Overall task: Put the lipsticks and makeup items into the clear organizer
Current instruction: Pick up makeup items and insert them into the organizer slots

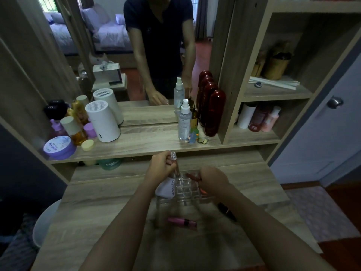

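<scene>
A clear organizer [183,189] with a grid of small cells stands on the wooden dressing table [101,200]. My left hand [161,166] is shut on a slim tube with a clear faceted cap [173,156], held upright over the organizer's far left cells. My right hand [212,179] grips a reddish-brown lipstick [192,176] lying tilted over the far right cells. A white squeeze tube [166,189] leans against the organizer's left side. A pink lipstick [182,222] lies on the table in front. A dark tube [226,211] lies under my right forearm.
A raised shelf behind holds a lilac jar [58,147], amber bottles, a white cylinder device [102,124], a clear spray bottle [184,123] and dark red bottles [214,114]. A mirror is behind. Cubby shelves are on the right. A white bin [46,222] sits at left.
</scene>
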A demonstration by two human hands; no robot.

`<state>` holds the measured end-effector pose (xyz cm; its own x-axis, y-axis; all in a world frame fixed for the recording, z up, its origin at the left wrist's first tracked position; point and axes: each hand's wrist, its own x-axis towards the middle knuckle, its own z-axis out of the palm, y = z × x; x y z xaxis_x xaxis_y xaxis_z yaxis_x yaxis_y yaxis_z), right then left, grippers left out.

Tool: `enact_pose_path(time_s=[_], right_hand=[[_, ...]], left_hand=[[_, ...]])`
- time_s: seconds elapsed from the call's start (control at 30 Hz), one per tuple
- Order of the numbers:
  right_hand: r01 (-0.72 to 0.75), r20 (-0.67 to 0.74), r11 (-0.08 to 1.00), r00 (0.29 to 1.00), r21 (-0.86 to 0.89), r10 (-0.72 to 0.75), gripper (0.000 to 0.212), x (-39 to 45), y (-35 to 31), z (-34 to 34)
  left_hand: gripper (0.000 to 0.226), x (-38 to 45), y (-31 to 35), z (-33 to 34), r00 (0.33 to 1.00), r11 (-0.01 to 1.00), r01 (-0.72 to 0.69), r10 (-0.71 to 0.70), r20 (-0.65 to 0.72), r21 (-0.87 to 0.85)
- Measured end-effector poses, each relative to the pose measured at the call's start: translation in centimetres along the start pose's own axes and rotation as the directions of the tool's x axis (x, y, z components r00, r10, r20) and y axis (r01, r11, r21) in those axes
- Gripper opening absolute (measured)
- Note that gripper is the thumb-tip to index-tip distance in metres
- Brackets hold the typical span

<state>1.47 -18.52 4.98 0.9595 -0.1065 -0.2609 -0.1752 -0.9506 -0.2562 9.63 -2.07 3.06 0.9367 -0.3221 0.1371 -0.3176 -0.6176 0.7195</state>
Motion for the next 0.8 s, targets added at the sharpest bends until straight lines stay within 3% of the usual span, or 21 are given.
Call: enact_pose_path(time_s=[0.17,0.5,0.8], right_hand=[[-0.011,-0.097,0.996,0.995,-0.084,0.003,0.018,1.7,-1.5,-1.0],[0.074,-0.054,0.987,0.995,-0.146,-0.083,0.027,4.0,-2.7,-0.9],[0.155,-0.013,0.963,0.987,-0.221,-0.162,0.026,4.8,-3.7,-1.3]], left_hand=[[0.015,0.4,0.3,0.3,1.0,0.999,-0.025,0.025,0.012,0.025],[0.014,0.6,-0.3,-0.3,0.997,0.997,-0.071,0.07,0.028,0.025],[0.018,0.1,-1.6,0.8,0.988,0.996,-0.058,0.049,0.145,0.061]])
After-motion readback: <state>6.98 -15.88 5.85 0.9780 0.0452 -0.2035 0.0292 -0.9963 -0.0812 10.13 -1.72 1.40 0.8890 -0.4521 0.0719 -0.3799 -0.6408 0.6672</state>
